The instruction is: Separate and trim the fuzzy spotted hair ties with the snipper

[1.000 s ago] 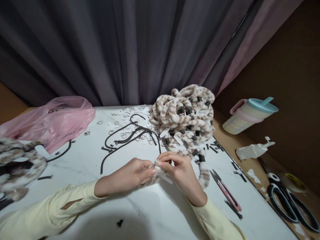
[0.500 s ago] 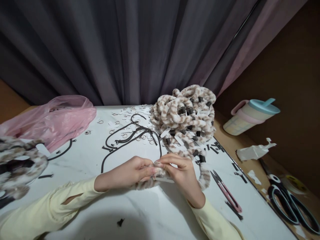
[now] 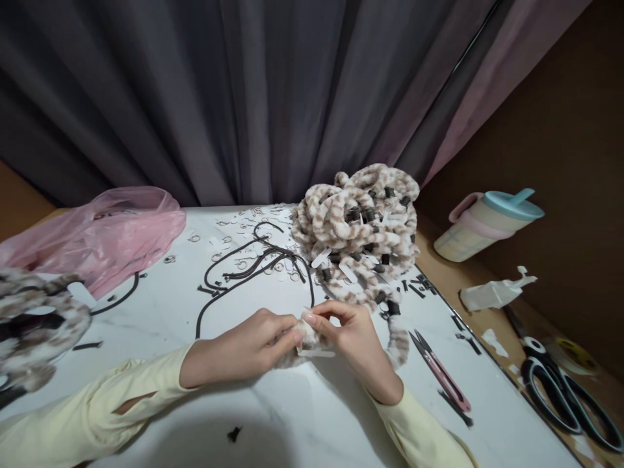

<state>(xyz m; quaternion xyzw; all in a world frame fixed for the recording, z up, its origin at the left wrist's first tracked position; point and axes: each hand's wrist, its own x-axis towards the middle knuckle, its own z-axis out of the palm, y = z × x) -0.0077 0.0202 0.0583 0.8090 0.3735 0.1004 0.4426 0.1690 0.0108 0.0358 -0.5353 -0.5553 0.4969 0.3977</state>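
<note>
Over the white table, my left hand and my right hand meet, both closed on a fluffy white-and-brown plush strip. A white label hangs from the strip below my fingers. My right thumb and index finger pinch at the top of the strip; any small part between them is hidden. Just behind my hands lie several black cords. A large heap of the same fluffy strips, with black bands and white tags among them, rises at the back right.
Pink thread snips lie right of my hands, near black cord scraps. Small metal rings are scattered at the back. A pink plastic bag and more plush strips are left. Large scissors and a tumbler stand right.
My hands have moved slightly apart, so more of the fluffy strip shows between them. The left hand has shifted a little left; both still grip the strip.
</note>
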